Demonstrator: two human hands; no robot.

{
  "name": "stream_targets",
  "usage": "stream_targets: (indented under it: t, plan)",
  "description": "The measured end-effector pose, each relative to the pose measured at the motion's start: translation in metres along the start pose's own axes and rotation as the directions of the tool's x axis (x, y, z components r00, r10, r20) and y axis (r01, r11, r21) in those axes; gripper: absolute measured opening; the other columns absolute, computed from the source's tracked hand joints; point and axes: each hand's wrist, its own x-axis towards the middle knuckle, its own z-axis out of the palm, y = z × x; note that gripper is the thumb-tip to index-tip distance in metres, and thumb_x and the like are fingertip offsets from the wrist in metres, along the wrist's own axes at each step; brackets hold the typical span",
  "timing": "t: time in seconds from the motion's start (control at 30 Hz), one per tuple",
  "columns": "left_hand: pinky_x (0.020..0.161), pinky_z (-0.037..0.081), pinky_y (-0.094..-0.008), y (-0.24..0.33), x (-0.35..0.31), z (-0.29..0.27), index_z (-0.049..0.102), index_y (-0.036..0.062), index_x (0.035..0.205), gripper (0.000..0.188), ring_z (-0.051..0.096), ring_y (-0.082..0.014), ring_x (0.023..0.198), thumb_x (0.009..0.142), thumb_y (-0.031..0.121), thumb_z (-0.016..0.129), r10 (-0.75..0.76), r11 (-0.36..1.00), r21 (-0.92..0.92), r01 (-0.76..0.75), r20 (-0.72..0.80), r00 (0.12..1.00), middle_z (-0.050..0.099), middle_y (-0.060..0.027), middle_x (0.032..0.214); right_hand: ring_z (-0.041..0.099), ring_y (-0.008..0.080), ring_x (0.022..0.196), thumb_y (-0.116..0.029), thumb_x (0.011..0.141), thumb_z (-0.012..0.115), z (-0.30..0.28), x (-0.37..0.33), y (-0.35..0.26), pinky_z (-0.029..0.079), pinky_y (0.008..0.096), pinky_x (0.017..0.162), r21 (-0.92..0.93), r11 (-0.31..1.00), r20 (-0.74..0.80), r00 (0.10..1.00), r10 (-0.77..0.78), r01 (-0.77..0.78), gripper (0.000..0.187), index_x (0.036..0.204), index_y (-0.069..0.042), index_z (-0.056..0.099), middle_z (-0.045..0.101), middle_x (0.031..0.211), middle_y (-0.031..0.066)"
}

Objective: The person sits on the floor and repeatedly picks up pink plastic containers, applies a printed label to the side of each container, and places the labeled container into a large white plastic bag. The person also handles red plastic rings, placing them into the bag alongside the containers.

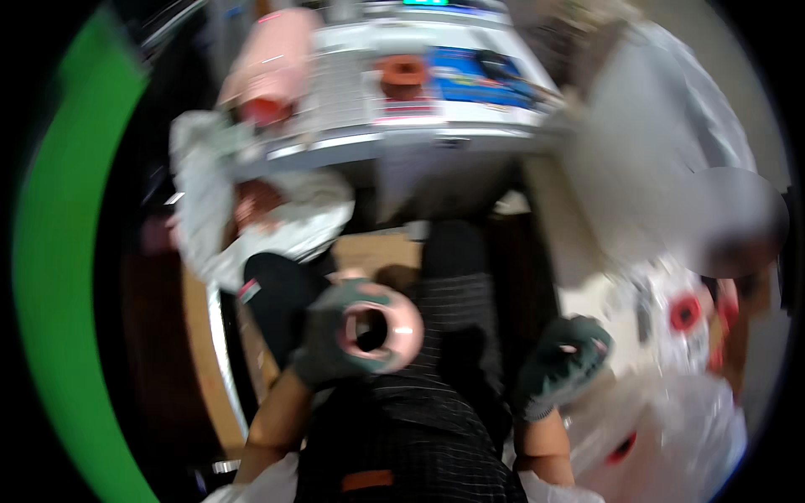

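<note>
Pretty blurry shot, so take this with a grain of salt. Everything below is placed relative to the pink spool (379, 334), since that's the thing being handled.

Biggest thing: the workbench (402, 138) well above the spool, pale grey, with a blue sheet (478, 77) on it and an orange-brown spool (403, 74) standing near its middle. Up and left of the pink spool there's a white bundle of cloth or bags (210, 218) hanging off the bench edge, and a pink sleeve (272, 59) above that, probably someone else's. Off to the right and a bit lower sits a heap of clear plastic bags (671, 402) with red round bits showing through, maybe more spools, can't really tell.

The dark checked apron (419, 427) runs right under the spool.

Hands: both wear dark green gloves. The left hand (331, 348) is curled around the pink spool's left side, holding it up with the hole facing the camera. The right hand (563, 362) is well to the right, near the bags, fingers loosely bent, and I can't make out anything in it.

Progress-wise, I'd guess one spool is picked up and not yet placed anywhere; the bench already has one on it.
</note>
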Motion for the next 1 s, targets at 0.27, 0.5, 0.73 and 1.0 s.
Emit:
stream_targets:
  t: [0.27, 0.5, 0.73, 1.0]
  plan:
    - [0.104, 0.053, -0.0498, 0.031, -0.023, 0.025, 0.065, 0.0133, 0.12, 0.06, 0.069, -0.0303, 0.111, 0.071, 0.037, 0.091, 0.409, 0.805, 0.418, -0.421, 0.122, 0.904, 0.069, -0.0068, 0.126, 0.057, 0.0466, 0.128, -0.022, 0.087, 0.078, 0.208, 0.072, 0.022, 0.048, 0.0508, 0.106, -0.133, 0.722, 0.796, 0.507, -0.331, 0.679, 0.064, 0.144, -0.002, 0.058, 0.062, 0.138, 0.0239]
    - [0.102, 0.052, -0.0468, 0.013, -0.027, 0.002, 0.064, 0.0049, 0.126, 0.056, 0.07, -0.03, 0.103, 0.077, 0.025, 0.084, 0.137, 0.982, 0.145, -0.123, -0.092, 0.986, 0.069, -0.0114, 0.115, 0.064, 0.0373, 0.108, -0.015, 0.089, 0.077, 0.071, 0.063, 0.068, 0.052, 0.0461, 0.095, -0.258, 0.883, 0.548, 0.813, -0.199, 0.391, 0.029, 0.114, -0.002, 0.072, 0.068, 0.115, 0.0188]
    - [0.111, 0.047, -0.0452, 0.016, 0.062, 0.026, 0.058, 0.0013, 0.134, 0.075, 0.069, -0.029, 0.111, 0.063, 0.01, 0.082, 0.094, 0.916, 0.365, -0.164, 0.202, 0.975, 0.071, -0.0152, 0.119, 0.067, 0.0174, 0.086, -0.016, 0.098, 0.072, -0.152, 0.037, 0.082, 0.055, 0.0337, 0.08, -0.616, 0.768, -0.403, 0.908, -0.114, -0.177, 0.016, 0.102, 0.0, 0.071, 0.07, 0.098, 0.0109]
    - [0.113, 0.045, -0.0443, 0.023, 0.063, 0.038, 0.059, -0.0006, 0.132, 0.074, 0.068, -0.0299, 0.112, 0.066, 0.023, 0.084, 0.154, 0.894, 0.38, -0.238, 0.237, 0.959, 0.071, -0.015, 0.119, 0.065, 0.0318, 0.096, -0.024, 0.09, 0.076, -0.241, 0.096, 0.099, 0.053, 0.0434, 0.086, -0.894, 0.171, -0.444, 0.872, -0.204, -0.415, 0.022, 0.104, -0.008, 0.078, 0.066, 0.107, 0.0148]
